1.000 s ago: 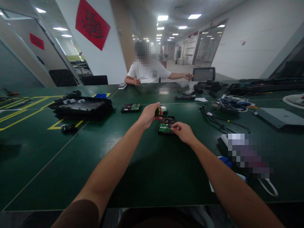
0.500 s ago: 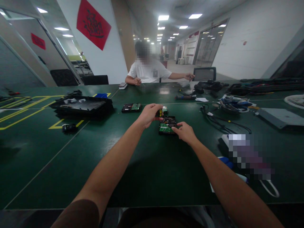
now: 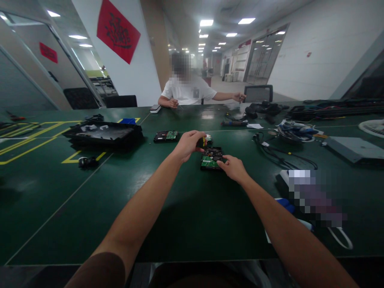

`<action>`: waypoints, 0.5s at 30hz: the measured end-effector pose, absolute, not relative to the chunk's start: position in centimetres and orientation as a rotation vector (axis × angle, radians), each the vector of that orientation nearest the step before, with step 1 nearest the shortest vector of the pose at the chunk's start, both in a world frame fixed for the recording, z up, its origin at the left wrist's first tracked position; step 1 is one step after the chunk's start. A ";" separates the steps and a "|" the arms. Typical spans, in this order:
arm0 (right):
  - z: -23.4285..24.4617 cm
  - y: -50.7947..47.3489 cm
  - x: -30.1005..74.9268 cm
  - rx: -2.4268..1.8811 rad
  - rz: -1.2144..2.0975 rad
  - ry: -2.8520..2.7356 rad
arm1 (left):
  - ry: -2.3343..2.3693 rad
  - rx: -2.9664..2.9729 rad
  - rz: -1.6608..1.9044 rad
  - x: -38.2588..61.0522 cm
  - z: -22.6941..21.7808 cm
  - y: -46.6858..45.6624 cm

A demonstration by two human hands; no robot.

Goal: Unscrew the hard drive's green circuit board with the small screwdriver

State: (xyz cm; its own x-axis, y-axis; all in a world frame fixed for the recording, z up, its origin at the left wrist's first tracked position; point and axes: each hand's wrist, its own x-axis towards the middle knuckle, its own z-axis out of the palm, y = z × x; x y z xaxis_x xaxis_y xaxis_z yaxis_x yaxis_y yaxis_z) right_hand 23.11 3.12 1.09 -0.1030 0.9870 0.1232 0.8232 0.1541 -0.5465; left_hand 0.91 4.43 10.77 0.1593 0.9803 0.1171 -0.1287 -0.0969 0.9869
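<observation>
In the head view a hard drive (image 3: 211, 159) lies on the green table with its green circuit board facing up. Above its far end, my left hand (image 3: 192, 145) is closed around a screwdriver (image 3: 205, 141) with a yellow-and-black handle; its tip is hidden. My right hand (image 3: 234, 167) grips the drive's right edge, with the thumb at the near corner and the index finger farther up. Just behind the drive sits a small part with a green board and a pale top (image 3: 209, 138), half covered by my left hand. A second hard drive (image 3: 166, 136) rests farther left.
Black trays (image 3: 103, 134) are stacked at left, near a small black object (image 3: 87, 161). Cables (image 3: 282, 154), a wire bundle (image 3: 297, 131) and a grey metal box (image 3: 355, 149) lie at right. Across the table (image 3: 180, 224) sits a person in a white shirt (image 3: 189, 91).
The screwdriver handle has turned slightly in my left hand, and its fingers have shifted a little. My right hand stays on the hard drive.
</observation>
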 end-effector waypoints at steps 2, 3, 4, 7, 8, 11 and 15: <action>1.1 3.1 23.1 -1.716 0.465 -1.992 | 0.889 1.213 1.191 1.0 10.7 4.5; 1.1 3.1 23.1 -1.719 0.457 -1.997 | 0.875 1.189 1.196 1.0 10.7 4.5; 1.1 3.1 23.1 -1.723 0.450 -1.996 | 0.878 1.178 1.212 1.0 10.6 4.6; 1.0 3.2 23.1 -1.729 0.466 -1.963 | 0.968 1.239 1.275 0.9 10.6 4.7; 0.9 3.2 23.1 -1.726 0.483 -1.949 | 0.995 1.275 1.276 0.8 10.7 4.7; 0.7 3.3 23.1 -1.703 0.527 -1.931 | 0.991 1.309 1.217 0.8 10.8 4.5; 0.5 3.4 23.3 -1.683 0.524 -1.937 | 0.913 1.221 1.163 0.8 10.9 4.4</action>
State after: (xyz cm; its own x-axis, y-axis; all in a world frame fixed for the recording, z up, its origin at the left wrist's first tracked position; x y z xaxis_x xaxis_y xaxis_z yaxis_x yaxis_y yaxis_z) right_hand 23.30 3.39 0.50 -0.0957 0.9870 0.1292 0.7874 0.1544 -0.5967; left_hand 0.84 4.41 10.87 0.2032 0.9766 0.0700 -0.1643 -0.0365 0.9857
